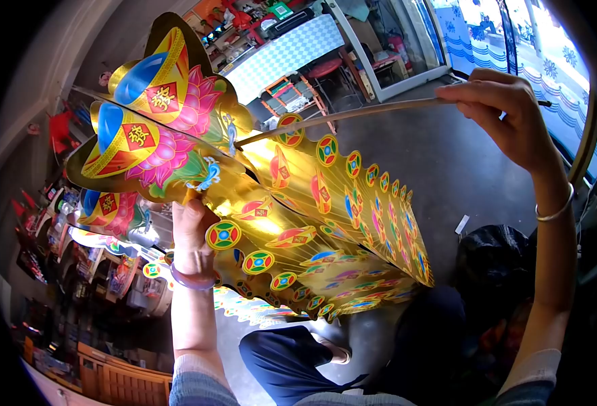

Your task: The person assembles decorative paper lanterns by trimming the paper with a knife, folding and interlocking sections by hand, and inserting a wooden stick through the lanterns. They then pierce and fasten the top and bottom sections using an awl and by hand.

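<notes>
The golden decoration [295,210] is filling the middle of the view, slanting from upper left to lower right above the grey floor [427,152]. Its upper-left end is showing pink lotuses and ingots with red squares; round coin shapes are lining its edges. Dark trousered legs [278,358] are showing below it, and a black bag [494,250] is lying on the floor to the right. The left hand [194,227] is gripping the decoration's near side just below the lotuses, thumb pressing upward; I cannot tell how its other fingers are lying. The right hand [505,115] is pinching a thin stick [379,107] between thumb and fingertips, its fingers bending close together. The stick is bowing slightly and meeting the decoration at its other end. A purple bangle [192,281] is circling the left wrist, a slimmer silver one [559,206] the right.
</notes>
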